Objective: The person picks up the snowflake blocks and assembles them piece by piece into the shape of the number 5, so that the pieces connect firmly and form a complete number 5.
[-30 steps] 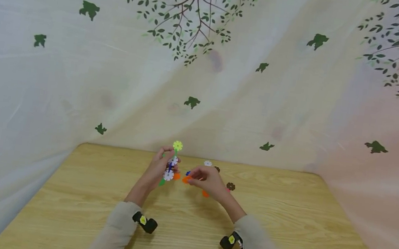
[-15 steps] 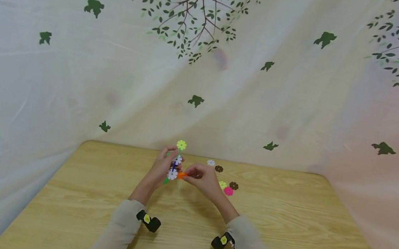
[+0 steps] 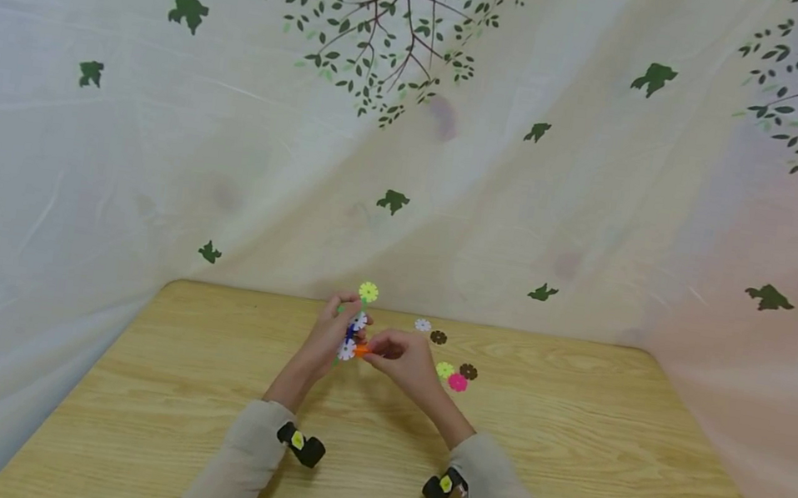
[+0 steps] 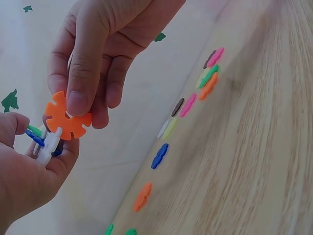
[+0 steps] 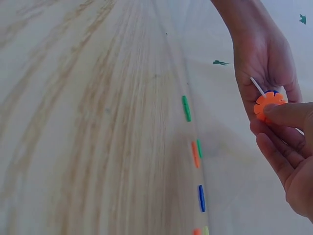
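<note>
My left hand point(image 3: 320, 340) holds a joined chain of notched, flower-shaped plastic building discs above the table. A yellow-green disc point(image 3: 368, 292) tops the chain, with green, white and blue ones below. Between the thumb and fingers of my right hand point(image 3: 413, 362) an orange disc point(image 4: 59, 120) is pinched. Its edge meets the white disc point(image 4: 49, 149) in the left wrist view; whether their slots are locked together I cannot tell. In the right wrist view the thumb covers part of the orange disc, and the left palm is behind it.
Loose discs lie on the wooden table point(image 3: 194, 424) to the right of my hands, among them a pink disc point(image 3: 457, 383), a brown disc point(image 3: 439, 337) and a white disc point(image 3: 423, 324). In the left wrist view a blue disc point(image 4: 159, 156) and an orange one also lie there. A printed cloth point(image 3: 283, 208) hangs behind.
My right hand has moved left, bringing the pinched orange disc from a gap away up to the white disc in the left hand. The chain has shifted slightly right.
</note>
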`<state>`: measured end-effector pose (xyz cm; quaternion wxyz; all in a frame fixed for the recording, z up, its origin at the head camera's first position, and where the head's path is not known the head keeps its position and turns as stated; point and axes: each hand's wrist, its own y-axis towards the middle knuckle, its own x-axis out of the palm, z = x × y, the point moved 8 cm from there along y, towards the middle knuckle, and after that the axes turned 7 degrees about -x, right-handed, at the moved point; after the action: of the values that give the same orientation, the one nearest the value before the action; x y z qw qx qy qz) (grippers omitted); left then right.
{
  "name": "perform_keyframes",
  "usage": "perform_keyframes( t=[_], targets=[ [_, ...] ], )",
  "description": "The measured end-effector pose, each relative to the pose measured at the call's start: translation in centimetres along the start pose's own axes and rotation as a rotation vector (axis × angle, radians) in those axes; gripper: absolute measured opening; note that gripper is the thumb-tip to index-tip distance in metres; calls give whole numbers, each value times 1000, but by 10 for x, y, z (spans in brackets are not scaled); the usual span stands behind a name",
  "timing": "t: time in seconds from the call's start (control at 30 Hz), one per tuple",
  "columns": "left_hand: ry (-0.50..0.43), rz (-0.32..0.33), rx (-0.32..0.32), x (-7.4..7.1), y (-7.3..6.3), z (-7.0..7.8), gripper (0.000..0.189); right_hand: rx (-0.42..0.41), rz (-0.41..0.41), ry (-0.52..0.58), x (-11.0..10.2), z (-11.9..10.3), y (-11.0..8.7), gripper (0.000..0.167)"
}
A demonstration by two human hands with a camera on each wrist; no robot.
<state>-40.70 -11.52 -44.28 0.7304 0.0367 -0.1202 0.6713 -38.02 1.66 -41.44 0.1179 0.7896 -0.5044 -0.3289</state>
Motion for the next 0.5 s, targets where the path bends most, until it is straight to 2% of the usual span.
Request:
perform_keyframes(
  t=[0.23,0.5],
  targets=[
    [-9,6,1,7,0,-2,27,-64,-2,-37,-6,-40,-3,7],
    [-40,21,0,11,1,-5,23,-93,-2,-94,-8,-49,-4,5]
  ],
)
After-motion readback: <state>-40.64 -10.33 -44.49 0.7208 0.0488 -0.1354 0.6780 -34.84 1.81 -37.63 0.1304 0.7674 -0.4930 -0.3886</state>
